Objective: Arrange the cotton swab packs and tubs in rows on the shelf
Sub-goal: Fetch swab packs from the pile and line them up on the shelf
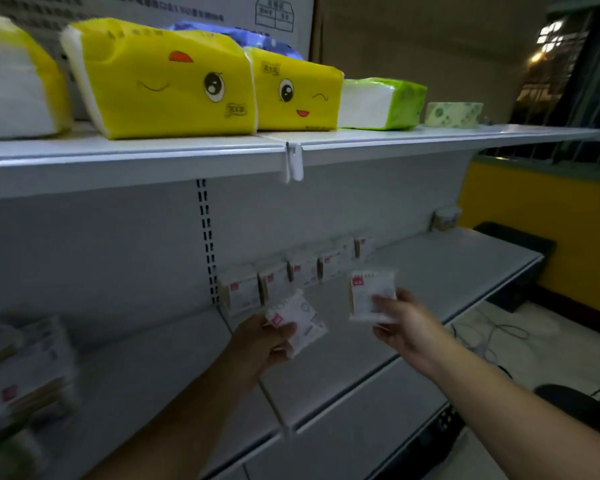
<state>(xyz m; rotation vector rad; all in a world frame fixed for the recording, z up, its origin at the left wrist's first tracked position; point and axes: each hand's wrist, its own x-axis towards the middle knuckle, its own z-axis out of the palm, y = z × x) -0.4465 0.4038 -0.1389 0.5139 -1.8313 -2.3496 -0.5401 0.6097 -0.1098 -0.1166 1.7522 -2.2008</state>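
Dim room; yellow wall (551,220); barred window (575,81) above.

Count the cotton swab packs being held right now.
2. A tilted pack is gripped in the left hand; an upright pack is in the right hand. Others stand in a row on the shelf, unheld; blur may hide more.

Motion-blurred stack of white plastic cotton swab packs (28,372) runs off the left edge. Yellow-and-white soft tissue pack (14,81) also cropped left. Small pale tub (445,219) far back: label unreadable.
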